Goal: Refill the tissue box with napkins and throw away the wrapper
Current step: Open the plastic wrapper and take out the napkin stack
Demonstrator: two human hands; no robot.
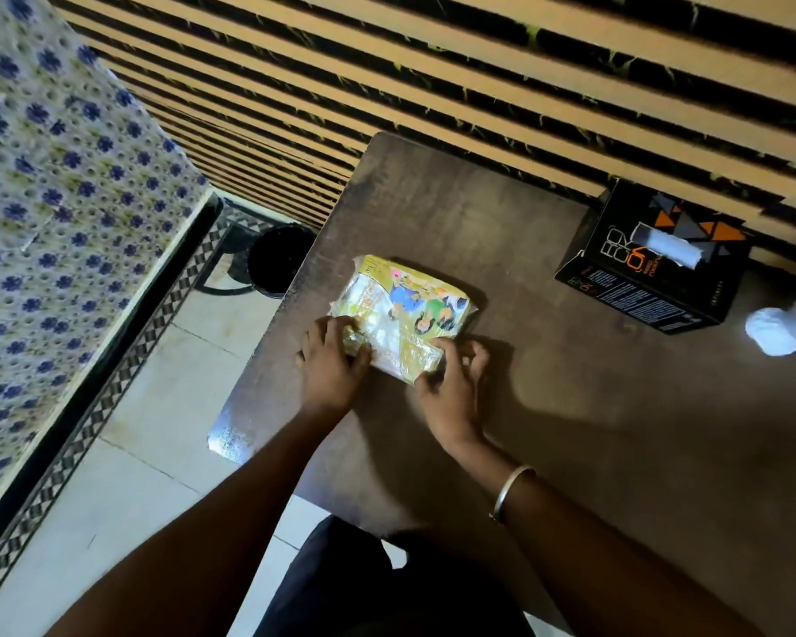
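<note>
surface: dark brown wooden surface (570, 406), slatted wall behind, pale tiled floor (157, 452)
pack: yellow plastic-wrapped napkin pack (400, 314) mid-surface
box: black cardboard tissue box (653, 264) far right
hands: left hand (334, 360) and right hand (453, 383), fingers pinching the pack's near edge

One napkin pack (400, 314), one tissue box (653, 264), one bin (279, 259) (black), two hands: left hand (334, 365), right hand (453, 383).

A dark bin (280, 262) stands on the floor beside the brown table (479, 213)
</note>
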